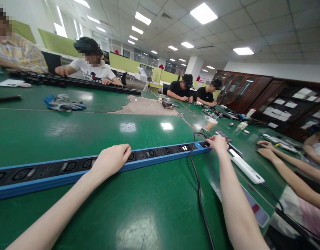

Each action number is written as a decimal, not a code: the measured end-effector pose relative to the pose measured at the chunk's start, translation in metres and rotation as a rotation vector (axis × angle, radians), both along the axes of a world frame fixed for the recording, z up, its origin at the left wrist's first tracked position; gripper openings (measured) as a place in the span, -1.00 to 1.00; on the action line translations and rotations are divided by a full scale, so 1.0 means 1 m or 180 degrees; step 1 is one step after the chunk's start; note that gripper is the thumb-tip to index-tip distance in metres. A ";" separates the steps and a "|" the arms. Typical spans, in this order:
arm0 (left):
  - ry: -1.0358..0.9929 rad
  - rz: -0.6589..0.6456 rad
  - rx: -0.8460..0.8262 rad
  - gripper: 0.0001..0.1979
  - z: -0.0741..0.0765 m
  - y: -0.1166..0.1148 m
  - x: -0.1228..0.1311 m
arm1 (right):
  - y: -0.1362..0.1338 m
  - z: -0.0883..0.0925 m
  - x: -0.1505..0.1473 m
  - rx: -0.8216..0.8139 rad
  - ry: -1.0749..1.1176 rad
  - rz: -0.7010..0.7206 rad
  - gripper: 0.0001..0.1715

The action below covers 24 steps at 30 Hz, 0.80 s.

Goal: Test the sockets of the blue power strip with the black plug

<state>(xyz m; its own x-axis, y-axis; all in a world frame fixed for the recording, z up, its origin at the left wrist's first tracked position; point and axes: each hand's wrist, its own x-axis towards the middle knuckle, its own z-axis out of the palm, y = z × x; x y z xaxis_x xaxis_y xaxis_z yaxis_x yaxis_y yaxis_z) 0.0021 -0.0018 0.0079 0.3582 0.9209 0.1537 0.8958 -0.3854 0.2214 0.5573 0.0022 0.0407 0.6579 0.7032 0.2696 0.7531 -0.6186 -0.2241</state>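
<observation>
A long blue power strip (149, 160) with a black face and rows of sockets lies across the green table from the left edge to the middle right. My left hand (110, 159) is closed over its middle, the fingers curled down behind the far side. At the strip's right end, my right hand (218, 143) is pinched, thumb and fingers together against the end. What lies between those fingertips is hidden. A black cable (198, 180) crosses over the strip near that end, loops behind it beside my right hand, and runs down toward me.
A white power strip (247, 169) and a phone-like slab (256, 208) lie to the right. Blue-grey gloves (63, 102) sit at the far left. A plastic cup (211, 124) stands beyond my right hand. Co-workers sit around the table; one person's hands (266, 149) are at right.
</observation>
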 end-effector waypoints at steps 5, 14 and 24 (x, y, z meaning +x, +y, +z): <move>-0.0039 0.0001 0.0063 -0.51 0.002 -0.003 0.000 | 0.000 0.001 -0.002 -0.0121 -0.0151 0.0038 -0.57; -0.0116 -0.0025 0.0134 -0.53 0.003 -0.005 -0.001 | 0.005 -0.002 0.005 -0.0258 -0.0267 0.0102 -0.56; -0.0132 0.0033 0.0318 -0.60 -0.002 -0.007 -0.001 | 0.012 -0.005 0.022 -0.0463 -0.0076 0.0158 -0.47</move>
